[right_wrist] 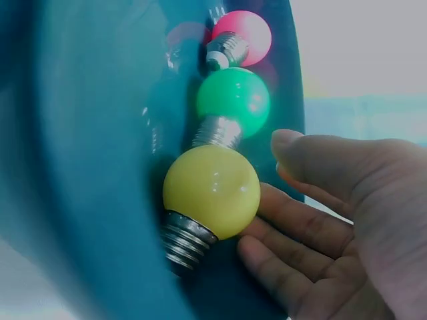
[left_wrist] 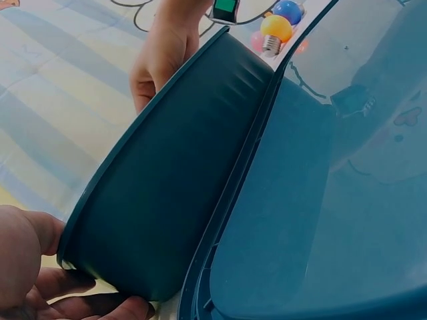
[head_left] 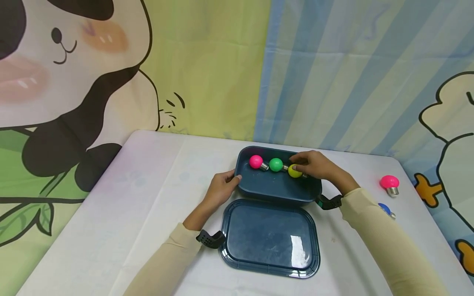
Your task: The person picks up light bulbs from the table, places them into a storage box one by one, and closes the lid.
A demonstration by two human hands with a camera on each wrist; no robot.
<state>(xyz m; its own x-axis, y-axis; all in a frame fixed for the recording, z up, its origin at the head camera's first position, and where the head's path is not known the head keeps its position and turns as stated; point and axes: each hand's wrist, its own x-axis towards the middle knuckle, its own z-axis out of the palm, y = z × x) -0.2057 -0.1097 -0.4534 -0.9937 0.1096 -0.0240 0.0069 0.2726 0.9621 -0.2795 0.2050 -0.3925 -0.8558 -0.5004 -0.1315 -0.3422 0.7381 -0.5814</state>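
A dark blue plastic box (head_left: pixel 274 187) stands on the table, with a pink bulb (head_left: pixel 256 161), a green bulb (head_left: pixel 275 165) and a yellow bulb (head_left: pixel 294 171) in a row along its far side. My left hand (head_left: pixel 220 189) grips the box's left end, thumb at the rim and fingers low on the outside, as the left wrist view shows. Over the box's right part, my right hand (head_left: pixel 314 164) has its fingers beside the yellow bulb. In the right wrist view some fingertips touch that bulb (right_wrist: pixel 212 192), while the thumb stands apart from it.
A dark blue lid (head_left: pixel 270 238) lies in front of the box. To the right, past my right forearm, are another pink bulb (head_left: pixel 389 183) and a partly covered blue bulb (head_left: pixel 385 209). An orange-yellow bulb (left_wrist: pixel 276 28) appears there in the left wrist view. A printed curtain (head_left: pixel 222 74) hangs behind.
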